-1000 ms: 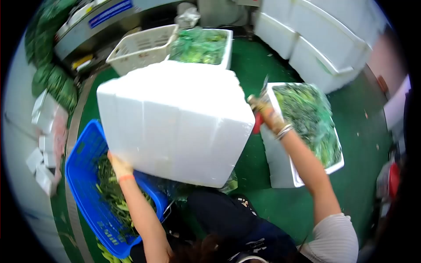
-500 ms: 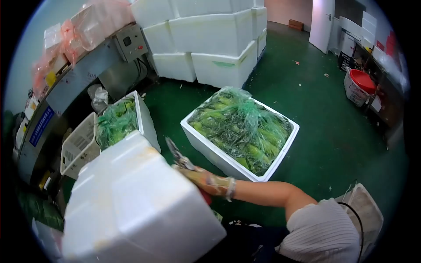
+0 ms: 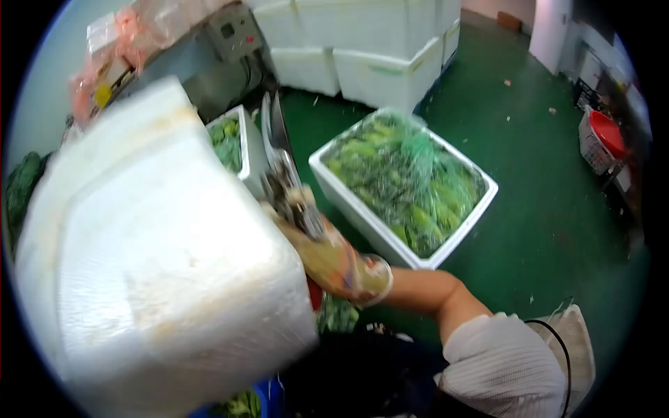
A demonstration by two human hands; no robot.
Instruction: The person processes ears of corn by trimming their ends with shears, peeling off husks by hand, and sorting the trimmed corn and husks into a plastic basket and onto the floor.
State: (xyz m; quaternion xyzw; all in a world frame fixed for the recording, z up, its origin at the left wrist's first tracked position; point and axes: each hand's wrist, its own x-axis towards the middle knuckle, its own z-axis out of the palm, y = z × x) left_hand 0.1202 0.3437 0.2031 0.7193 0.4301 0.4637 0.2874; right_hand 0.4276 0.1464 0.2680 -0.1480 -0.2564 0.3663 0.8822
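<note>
A large white foam box (image 3: 167,237) is held up tilted at the left, its outer face filling much of the view. My right hand (image 3: 327,258), in a patterned glove, is closed at the box's right side. Along the same hand sits a metal tool with long blades (image 3: 277,132) pointing up and away; its exact kind is unclear. Whether the fingers also grip the box's edge is hidden. My left hand is out of sight, perhaps behind the box. To the right, another foam box (image 3: 451,240) holds leafy green vegetables (image 3: 390,174) under clear green plastic film.
Behind the raised box stands a foam box (image 3: 244,143) of greens. White foam boxes (image 3: 383,73) are stacked at the back. A red-topped basket (image 3: 606,136) is at the right. Below are a blue container (image 3: 273,397) with greens and a pale crate (image 3: 575,348).
The foam box has risen and tipped, now covering the white plastic basket at the left. My right hand has turned with it, its blades now pointing more upward. The view has shifted slightly.
</note>
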